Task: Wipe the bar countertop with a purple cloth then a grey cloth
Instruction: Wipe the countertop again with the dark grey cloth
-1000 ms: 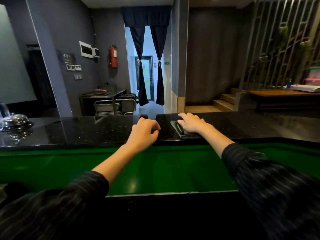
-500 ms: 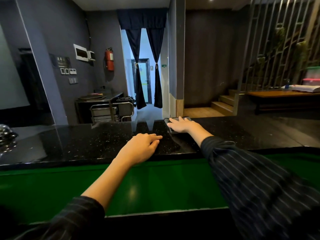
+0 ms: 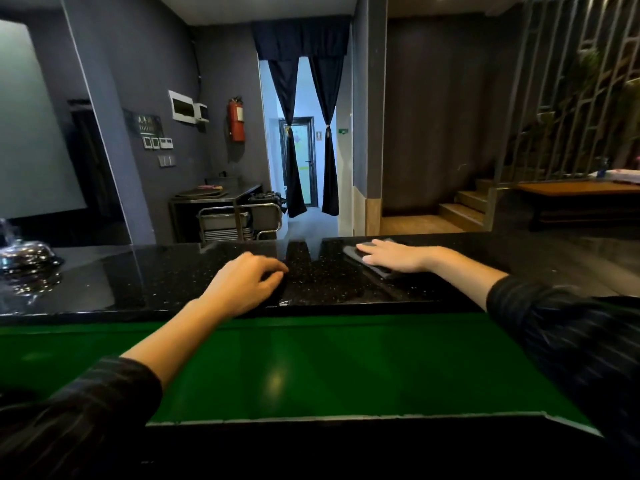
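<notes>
**Right hand presses a dark cloth flat on the far side of the bar top**

The right hand (image 3: 394,258) lies flat, fingers stretched out, on a folded cloth (image 3: 372,265) near the far edge of the countertop (image 3: 166,275). It does not grip the cloth; the open palm only pins it to the surface, which I think is the best way to push a thin rag across a smooth top. The cloth looks dark grey in this dim light, but I cannot say surely if it is the grey one or the purple one. It seems soft, thin and folded to a small rectangle, and only its left corner and near edge show from under the hand.

The left hand (image 3: 247,284) holds nothing. It rests near the front edge of the countertop, fingers loosely curled, well apart from the cloth. Probably it supports the body while the other arm reaches far.

The countertop is black polished stone with small bright speckles, hard and glossy, and it reflects the doorway. Below both forearms there is a lower green surface (image 3: 311,368), also smooth and shiny.
</notes>
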